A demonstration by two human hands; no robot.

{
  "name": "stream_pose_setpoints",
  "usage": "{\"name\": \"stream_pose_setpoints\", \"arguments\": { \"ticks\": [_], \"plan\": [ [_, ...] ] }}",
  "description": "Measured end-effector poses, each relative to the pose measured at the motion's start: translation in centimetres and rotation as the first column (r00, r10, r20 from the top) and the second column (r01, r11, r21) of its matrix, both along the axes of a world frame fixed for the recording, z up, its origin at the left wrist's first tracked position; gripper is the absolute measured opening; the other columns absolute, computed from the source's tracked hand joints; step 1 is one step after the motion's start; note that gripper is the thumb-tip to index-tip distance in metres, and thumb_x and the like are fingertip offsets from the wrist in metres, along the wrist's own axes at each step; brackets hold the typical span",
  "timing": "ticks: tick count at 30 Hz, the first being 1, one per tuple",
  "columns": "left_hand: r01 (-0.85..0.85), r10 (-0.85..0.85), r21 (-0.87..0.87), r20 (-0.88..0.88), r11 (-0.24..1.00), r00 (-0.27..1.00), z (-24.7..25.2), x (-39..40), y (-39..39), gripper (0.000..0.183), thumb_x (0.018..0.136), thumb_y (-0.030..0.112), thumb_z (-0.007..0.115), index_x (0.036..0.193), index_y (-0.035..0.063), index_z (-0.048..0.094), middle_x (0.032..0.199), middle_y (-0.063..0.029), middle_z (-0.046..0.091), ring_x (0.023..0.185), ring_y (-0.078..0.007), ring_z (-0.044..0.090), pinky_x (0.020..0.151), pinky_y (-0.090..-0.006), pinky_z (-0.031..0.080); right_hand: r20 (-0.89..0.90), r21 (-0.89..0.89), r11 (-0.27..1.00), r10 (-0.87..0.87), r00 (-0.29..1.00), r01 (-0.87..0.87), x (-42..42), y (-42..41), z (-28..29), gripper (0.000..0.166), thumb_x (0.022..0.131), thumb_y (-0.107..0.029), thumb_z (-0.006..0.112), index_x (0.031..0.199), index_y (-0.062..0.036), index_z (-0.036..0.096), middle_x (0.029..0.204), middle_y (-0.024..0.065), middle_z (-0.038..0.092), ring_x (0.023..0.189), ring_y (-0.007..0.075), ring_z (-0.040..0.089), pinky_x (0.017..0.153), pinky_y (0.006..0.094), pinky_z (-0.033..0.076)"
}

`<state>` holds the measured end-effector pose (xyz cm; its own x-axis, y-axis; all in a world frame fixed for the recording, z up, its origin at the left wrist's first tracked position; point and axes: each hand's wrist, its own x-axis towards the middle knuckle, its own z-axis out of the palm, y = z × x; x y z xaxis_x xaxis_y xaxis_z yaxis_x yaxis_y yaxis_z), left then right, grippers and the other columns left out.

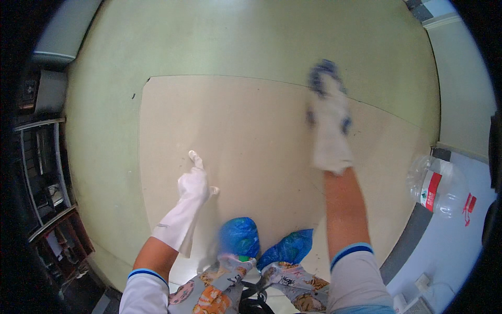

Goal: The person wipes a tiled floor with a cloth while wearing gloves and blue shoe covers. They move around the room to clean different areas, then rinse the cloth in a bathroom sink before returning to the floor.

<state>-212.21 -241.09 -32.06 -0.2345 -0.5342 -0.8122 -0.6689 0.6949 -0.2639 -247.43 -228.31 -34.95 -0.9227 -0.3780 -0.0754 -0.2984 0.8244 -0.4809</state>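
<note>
My left hand [195, 183] wears a long white glove and is above the left part of the beige floor covering [243, 149]. Its index finger points forward and its thumb sticks out sideways, with nothing in between. Farther out, my right hand [331, 114], also in a white glove, is blurred. It grips a dark blue cloth [324, 74], parts of which show beyond the fingers and at both sides of the hand. The cloth lies over the line where the beige covering meets the green floor [251, 43]. Whether it presses on the floor is hard to tell.
Blue plastic shoe covers [240, 237] are on my feet at the bottom. A large clear plastic bottle [441, 188] with a red-and-white label is at the right wall. Along the left edge stands a dark shelf rack [49, 172] with things in it.
</note>
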Motion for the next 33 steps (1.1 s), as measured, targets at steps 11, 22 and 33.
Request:
{"name": "stream_pose_setpoints", "arguments": {
  "ticks": [11, 22, 33],
  "plan": [
    [-0.093, 0.095, 0.034, -0.07, 0.995, 0.993, -0.9, 2.5, -0.3, 0.14, 0.074, 0.061, 0.085, 0.16, -0.0101, -0.001, 0.107, -0.0171, 0.075, 0.093, -0.031, 0.075, 0.076, -0.0391, 0.06, 0.664, -0.672, 0.732, 0.663, 0.345, -0.112, 22.6, -4.8, 4.4, 0.049, 0.082, 0.005, 0.07, 0.128, -0.0114, 0.07, 0.128, 0.0065, 0.069, 0.117, 0.0216, 0.064, 0.101, 0.0335, 0.051],
    [0.012, -0.016, -0.021, -0.183, 1.0, 0.983, -0.6, 0.8, 0.2, 0.153, 0.063, 0.068, 0.088, 0.158, -0.0132, -0.001, 0.1, -0.0149, 0.075, 0.085, -0.0284, 0.076, 0.075, -0.036, 0.06, -0.094, -0.004, 0.985, 0.172, 0.981, -0.173, 13.3, 6.0, -1.2, 0.066, 0.091, -0.021, 0.071, 0.152, -0.0091, 0.049, 0.154, 0.0159, 0.051, 0.143, 0.0303, 0.047, 0.123, 0.0458, 0.03],
    [-0.024, 0.026, 0.019, -0.142, 1.0, 0.99, -0.3, 2.1, -0.2, 0.145, 0.072, 0.057, 0.087, 0.158, -0.0106, -0.008, 0.115, -0.0179, 0.074, 0.093, -0.0317, 0.076, 0.082, -0.0384, 0.061, 0.837, -0.241, 0.761, -0.152, 0.526, 0.602, 24.4, 12.7, 7.2, 0.054, 0.084, -0.001, 0.077, 0.136, -0.0077, 0.064, 0.108, 0.0043, 0.069, 0.089, 0.0153, 0.065, 0.076, 0.0309, 0.055]
  ]
}}
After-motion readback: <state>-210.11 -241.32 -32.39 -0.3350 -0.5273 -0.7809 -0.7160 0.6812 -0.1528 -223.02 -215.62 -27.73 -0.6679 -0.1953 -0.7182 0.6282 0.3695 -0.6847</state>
